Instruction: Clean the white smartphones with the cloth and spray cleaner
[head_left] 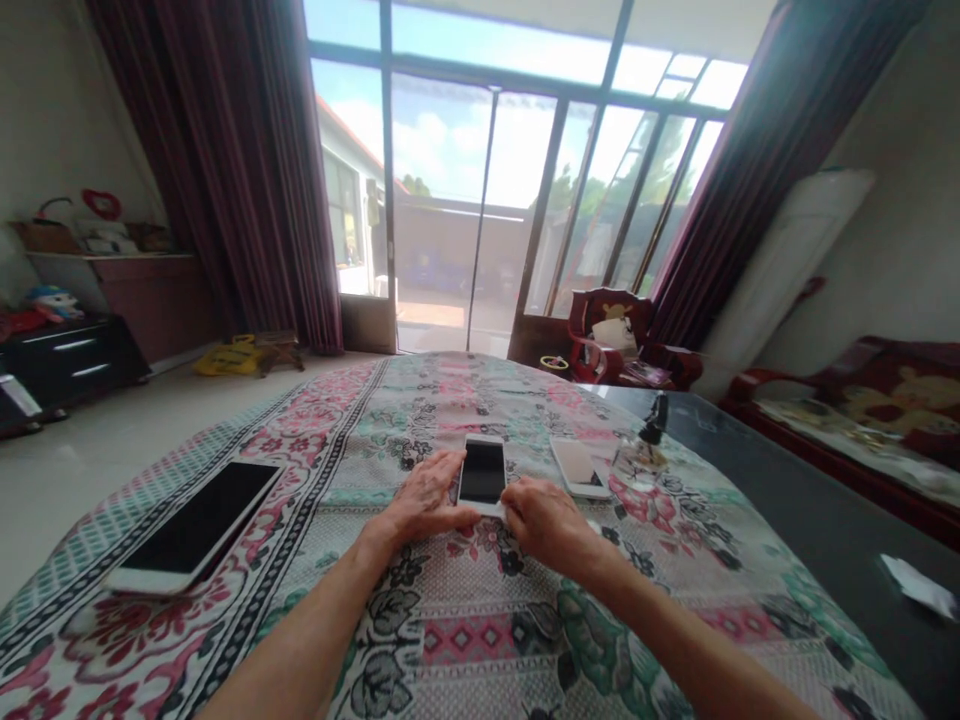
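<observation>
A white smartphone (482, 471) with a dark screen lies face up on the patterned tablecloth. My left hand (429, 498) holds it at the left, fingers along its side and thumb by the bottom edge. At its lower right corner, my right hand (546, 517) is closed, knuckles up. A bit of white shows by those fingertips, but what they pinch is hidden. Right of my right hand lies another white phone (579, 468), its surface pale and bright. Behind that stands a clear bottle (640, 458) with a black spray top.
A large white tablet (199, 525) with a black screen lies at the left of the tablecloth (480, 610). Beyond the table's right edge is a dark surface (817, 530) with a crumpled white paper (919, 585). A red wooden armchair (615, 335) stands near the glass doors.
</observation>
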